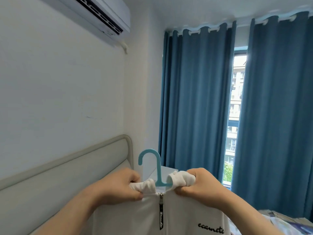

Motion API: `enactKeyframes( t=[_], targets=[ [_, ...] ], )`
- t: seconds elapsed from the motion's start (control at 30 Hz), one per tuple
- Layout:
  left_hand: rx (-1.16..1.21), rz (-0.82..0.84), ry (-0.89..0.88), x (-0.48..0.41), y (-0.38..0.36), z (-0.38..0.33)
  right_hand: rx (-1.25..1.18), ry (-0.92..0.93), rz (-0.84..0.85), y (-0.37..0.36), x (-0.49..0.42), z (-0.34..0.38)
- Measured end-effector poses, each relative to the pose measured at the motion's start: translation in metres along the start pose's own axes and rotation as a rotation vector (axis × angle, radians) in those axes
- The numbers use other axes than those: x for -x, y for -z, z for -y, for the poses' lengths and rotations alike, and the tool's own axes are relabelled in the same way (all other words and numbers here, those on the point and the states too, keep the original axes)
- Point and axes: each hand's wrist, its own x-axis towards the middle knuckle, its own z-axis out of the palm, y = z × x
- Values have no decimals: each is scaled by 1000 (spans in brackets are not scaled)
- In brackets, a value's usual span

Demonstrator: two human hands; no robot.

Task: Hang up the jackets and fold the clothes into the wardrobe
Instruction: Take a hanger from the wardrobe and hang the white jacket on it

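Up front at chest height | white jacket (169, 216) on blue hanger (156, 168), hook up, bar running L-R between hands | left hand (116, 185) grips collar L | right hand (199, 185) grips collar R | both equally near; wardrobe not in view

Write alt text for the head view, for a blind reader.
A person's left hand and right hand grip the bunched collar of a white jacket on a blue hanger, before a headboard, blue curtains and an air conditioner.

The white jacket (183, 216) reads "ecamete" in black script.
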Motion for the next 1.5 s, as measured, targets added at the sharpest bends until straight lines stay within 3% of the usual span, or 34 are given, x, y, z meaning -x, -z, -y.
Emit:
enactKeyframes(
  t=[0.13,0.4,0.63,0.97,1.3,1.5],
  targets=[
    [-87,-99,43,13,-23,-16,16,-3,43,10,5,-19],
    [-322,-241,276,71,-40,-60,94,176,388,14,18,-28],
    [-380,-376,510,159,-28,-66,188,464,369,-43,24,7],
    [-128,-751,813,321,-20,-55,35,684,477,-138,62,94],
    [-103,-951,993,458,-23,-21,12,753,611,-254,103,186],
    [-40,-1017,1033,487,-40,20,89,760,662,-302,108,208]
  ],
)
